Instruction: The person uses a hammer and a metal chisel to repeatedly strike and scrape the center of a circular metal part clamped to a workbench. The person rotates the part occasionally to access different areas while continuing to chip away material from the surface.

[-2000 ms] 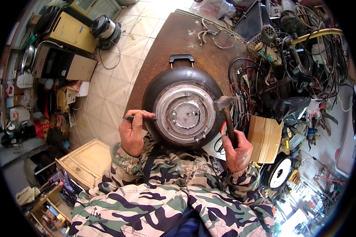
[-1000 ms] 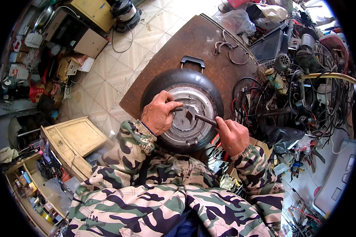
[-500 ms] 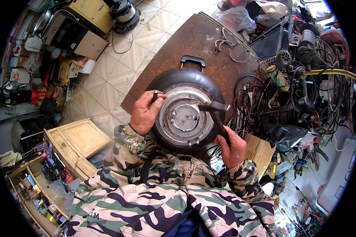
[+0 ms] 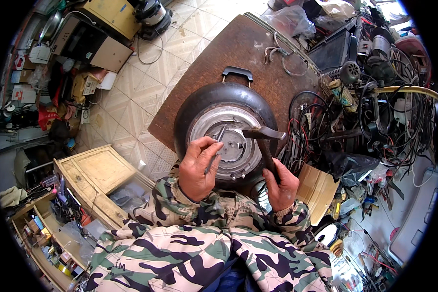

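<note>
Pinched between thumb and fingertips, a slim metal rod (image 4: 222,132) slants through the left hand (image 4: 195,168), one end reaching out over pale metal, while the right hand (image 4: 283,185) wraps its fingers around the handle of a hammer (image 4: 264,132). The hammer's head hangs just beyond the right fingers and to the right of the left ones, close enough that an off-line swing could, by the look of it, catch a knuckle; a loose pinch might let the rod skid across the ringed surface, and a glancing blow could dent it or rock the rounded vessel. Whether the rod's tip touches the metal cannot be told. Directly under the left fingers, and ahead and to the left of the right ones, sits the dark pot (image 4: 192,104), its pale ringed base (image 4: 250,119) facing up. Straight ahead of the fingers, at the pot's far side, stands a black loop handle (image 4: 237,73); beyond stretches the rust-brown bench (image 4: 199,63). Farther off, to the right of both hands, black cables (image 4: 297,104) tangle, and cardboard (image 4: 319,192) lies just beside the right hand.
</note>
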Tool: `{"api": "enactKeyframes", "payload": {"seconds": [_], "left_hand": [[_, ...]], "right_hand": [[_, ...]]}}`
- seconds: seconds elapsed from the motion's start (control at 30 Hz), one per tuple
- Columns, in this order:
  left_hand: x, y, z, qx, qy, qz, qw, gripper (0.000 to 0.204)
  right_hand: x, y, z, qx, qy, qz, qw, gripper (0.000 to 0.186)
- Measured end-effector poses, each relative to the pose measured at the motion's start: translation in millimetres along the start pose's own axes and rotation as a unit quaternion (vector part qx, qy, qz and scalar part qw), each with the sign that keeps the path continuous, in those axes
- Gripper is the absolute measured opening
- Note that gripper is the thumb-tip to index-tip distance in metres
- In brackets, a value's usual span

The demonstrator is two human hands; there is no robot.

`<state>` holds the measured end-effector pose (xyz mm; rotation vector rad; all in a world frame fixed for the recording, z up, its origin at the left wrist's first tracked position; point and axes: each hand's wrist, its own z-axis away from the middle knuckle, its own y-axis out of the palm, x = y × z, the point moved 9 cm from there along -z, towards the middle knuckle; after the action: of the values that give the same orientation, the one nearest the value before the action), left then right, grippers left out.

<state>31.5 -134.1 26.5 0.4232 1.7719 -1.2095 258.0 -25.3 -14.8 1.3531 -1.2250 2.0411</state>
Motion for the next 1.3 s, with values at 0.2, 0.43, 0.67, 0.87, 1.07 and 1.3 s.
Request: {"api": "enactKeyframes", "payload": {"seconds": [0.2, 0.43, 0.67, 0.87, 1.07, 1.3], "left_hand": [[-5.1, 11.6, -2.5, 0.013, 0.040, -0.040, 0.998, 0.036], [-12.4, 16.7, -5.0, 0.045, 0.101, -0.129, 0.985, 0.038], [-14.0, 22.6, 0.1, 0.041, 0.123, -0.139, 0.982, 0.039], [-17.5, 23.4, -1.7, 0.056, 0.121, -0.148, 0.980, 0.037], [-12.9, 22.7, 1.5, 0.065, 0.115, -0.160, 0.978, 0.038], [-13.5, 15.6, -2.8, 0.060, 0.098, -0.135, 0.984, 0.038]], "right_hand": [[9.6, 1.0, -4.7, 0.008, -0.020, 0.022, 1.000, 0.036], [17.8, -3.8, -15.9, 0.016, -0.026, 0.019, 0.999, 0.037], [62.2, 1.6, -34.8, 0.044, -0.122, 0.087, 0.988, 0.051], [97.6, -2.2, -58.8, 0.064, -0.153, 0.128, 0.978, 0.061], [84.6, 9.6, -63.5, 0.131, -0.139, 0.255, 0.948, 0.057], [72.5, 11.3, -52.1, 0.149, -0.108, 0.239, 0.953, 0.061]]}}
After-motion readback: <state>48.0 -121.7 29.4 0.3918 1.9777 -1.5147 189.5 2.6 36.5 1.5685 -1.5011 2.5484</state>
